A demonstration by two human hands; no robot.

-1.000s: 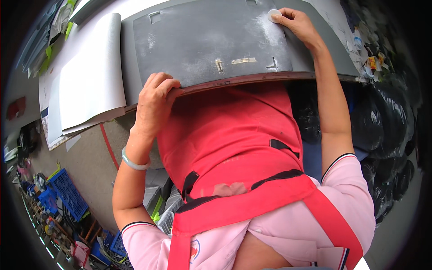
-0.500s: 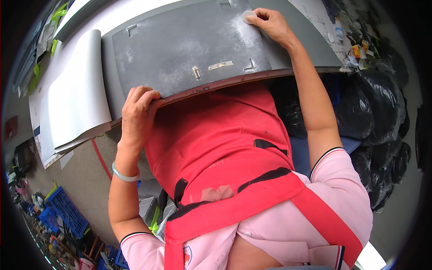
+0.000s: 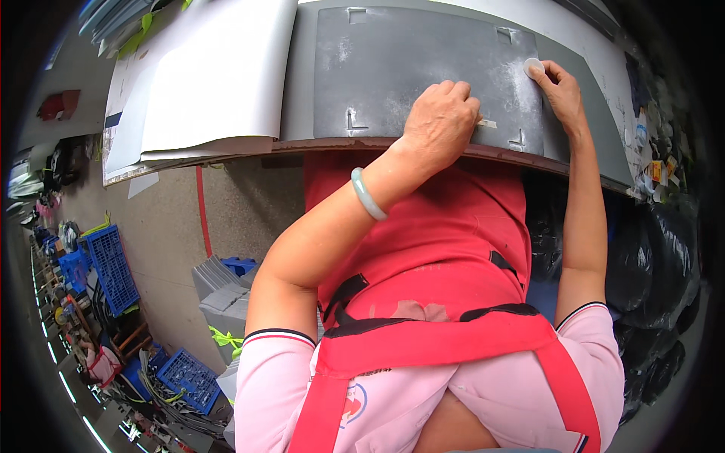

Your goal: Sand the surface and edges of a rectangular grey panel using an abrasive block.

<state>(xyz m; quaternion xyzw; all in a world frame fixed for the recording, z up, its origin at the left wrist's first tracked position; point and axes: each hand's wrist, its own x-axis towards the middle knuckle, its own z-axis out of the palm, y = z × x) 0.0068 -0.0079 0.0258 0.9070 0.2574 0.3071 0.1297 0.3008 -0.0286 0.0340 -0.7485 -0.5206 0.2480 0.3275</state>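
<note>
The dark grey template [image 3: 377,68] lay flat near the front edge of the table [image 3: 226,153], on top of a bigger grey sheet [image 3: 298,98]. Lying flat, it had the table under it, so it likely could not bend much. It had cut-outs [image 3: 353,121] near its corners, and white dust [image 3: 504,75] was smeared on it, most of all by its right side.

The right hand [image 3: 563,90] was at that right side. Its thumb and fingers were closed on a round white disc [image 3: 532,65], which looked like chalk. The disc was pinched so that part of its rim stuck out past the fingers, maybe to leave that rim free to touch things.

The left hand [image 3: 440,117] was over the front part of the template, beside a bit of pale tape [image 3: 489,124]. Its fingers were curled in tight. The fingertips were hidden, so I could not tell if they had hold of anything, or if they pressed down.

A white sheet [image 3: 219,75] lay to the left, leaving the template uncovered.
</note>
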